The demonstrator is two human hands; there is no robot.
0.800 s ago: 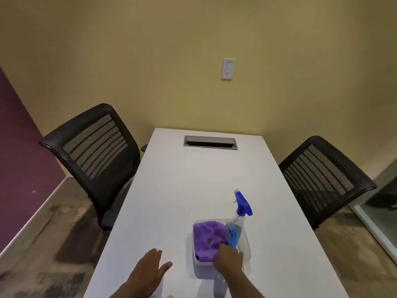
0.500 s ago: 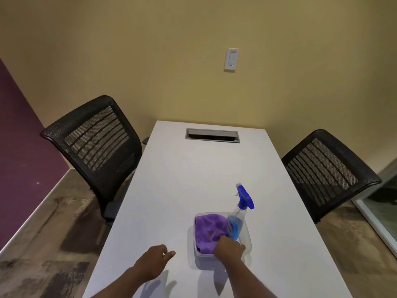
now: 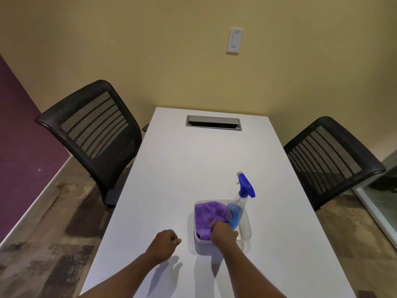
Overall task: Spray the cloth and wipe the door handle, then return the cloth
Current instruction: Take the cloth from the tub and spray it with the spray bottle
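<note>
A clear plastic tub (image 3: 247,232) stands on the white table (image 3: 193,168) near its front. A crumpled purple cloth (image 3: 207,214) fills the tub's left side. A spray bottle (image 3: 237,208) with blue liquid and a blue trigger head leans in the right side. My right hand (image 3: 223,234) reaches into the tub's near end, fingers curled down into the cloth right beside the bottle's base. My left hand (image 3: 165,244) rests on the table left of the tub, fingers curled in, holding nothing. No door handle is in view.
Black mesh office chairs stand at the table's left (image 3: 94,130) and right (image 3: 330,160). A grey cable slot (image 3: 213,122) is set into the far end of the table. A light switch (image 3: 234,40) is on the yellow wall. A glass panel (image 3: 384,203) edges the right.
My left hand's fingers have curled from spread flat into a loose fist. My right hand has pressed a little deeper into the tub. The view has tilted slightly.
</note>
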